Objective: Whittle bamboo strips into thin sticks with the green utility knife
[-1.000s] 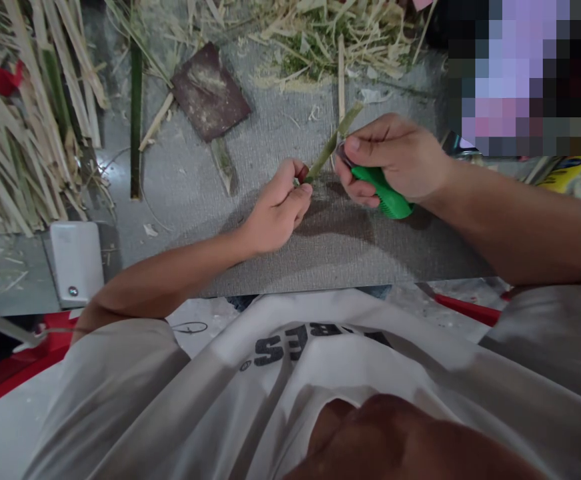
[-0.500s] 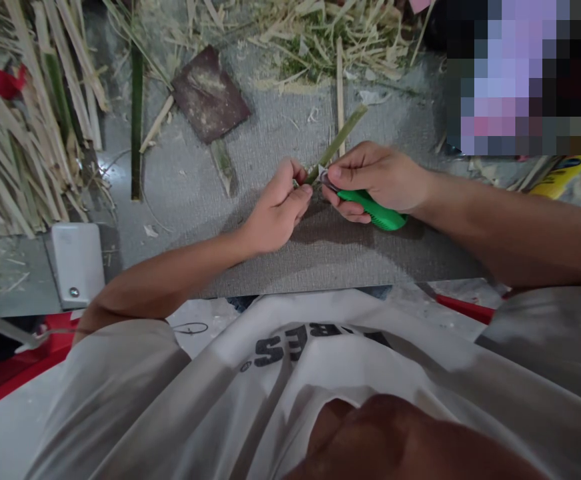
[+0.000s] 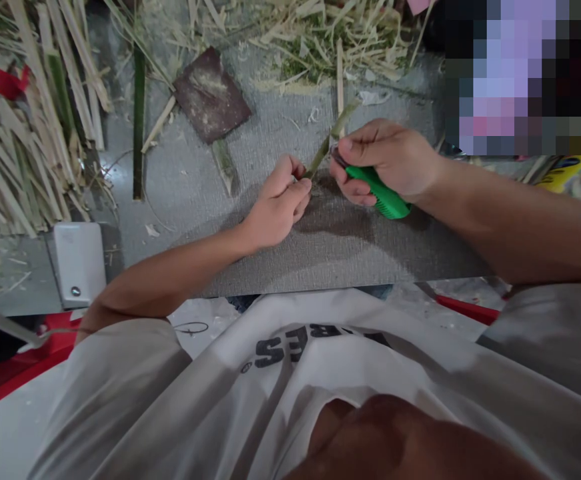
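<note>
My left hand (image 3: 280, 203) pinches the near end of a thin green bamboo strip (image 3: 319, 157), which slants up and away to the right. In my right hand (image 3: 383, 160) is a utility knife with a green handle (image 3: 377, 191), its front end resting against the strip about midway along. My fingers hide most of the blade. Past the hands, a pale stick (image 3: 340, 77) lies on the grey table, partly behind the strip's far end. A dark brown square piece (image 3: 213, 95) lies beyond my left hand, with a short green-grey piece (image 3: 223, 167) just below it.
Many split bamboo sticks (image 3: 20, 160) are heaped at the left, near a red object (image 3: 7, 82) and a white power bank (image 3: 80, 263). Shavings (image 3: 330, 40) pile up at the back. A yellow item (image 3: 560, 175) lies at the right, below a blurred-out patch.
My right hand and the knife have slid up and away along the strip, farther from my left hand. The left hand holds nearly the same place.
</note>
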A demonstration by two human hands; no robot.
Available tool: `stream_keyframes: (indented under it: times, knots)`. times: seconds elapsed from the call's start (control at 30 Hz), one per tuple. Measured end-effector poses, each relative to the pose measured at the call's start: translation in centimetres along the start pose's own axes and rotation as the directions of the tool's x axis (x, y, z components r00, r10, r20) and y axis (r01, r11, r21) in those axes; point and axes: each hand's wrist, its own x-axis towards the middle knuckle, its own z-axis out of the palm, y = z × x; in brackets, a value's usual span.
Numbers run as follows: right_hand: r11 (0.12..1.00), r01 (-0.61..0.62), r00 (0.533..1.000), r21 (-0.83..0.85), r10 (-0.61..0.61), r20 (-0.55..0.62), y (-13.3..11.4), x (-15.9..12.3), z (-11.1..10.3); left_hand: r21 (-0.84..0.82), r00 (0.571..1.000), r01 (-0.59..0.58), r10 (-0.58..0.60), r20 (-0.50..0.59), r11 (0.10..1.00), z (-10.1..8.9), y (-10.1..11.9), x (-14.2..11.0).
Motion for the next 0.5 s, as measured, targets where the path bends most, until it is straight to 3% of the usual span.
stream_keyframes:
  times: [0.2,0.37,0.5]
  knots:
    - [0.996,-0.092,0.990,0.008,0.090,0.112,0.3,0.2,0.4,-0.017,1.000,0.007,-0.007,-0.010,1.000,0.2,0.1,-0.2]
    - [0.998,0.054,0.998,-0.036,-0.054,0.013,-0.6,0.7,-1.4,0.015,1.000,-0.013,0.013,0.022,1.000,-0.2,0.4,0.0]
    - [0.997,0.056,0.998,-0.053,-0.057,-0.020,-0.8,0.5,-1.2,0.018,1.000,-0.017,0.017,0.008,1.000,-0.2,0.1,0.1]
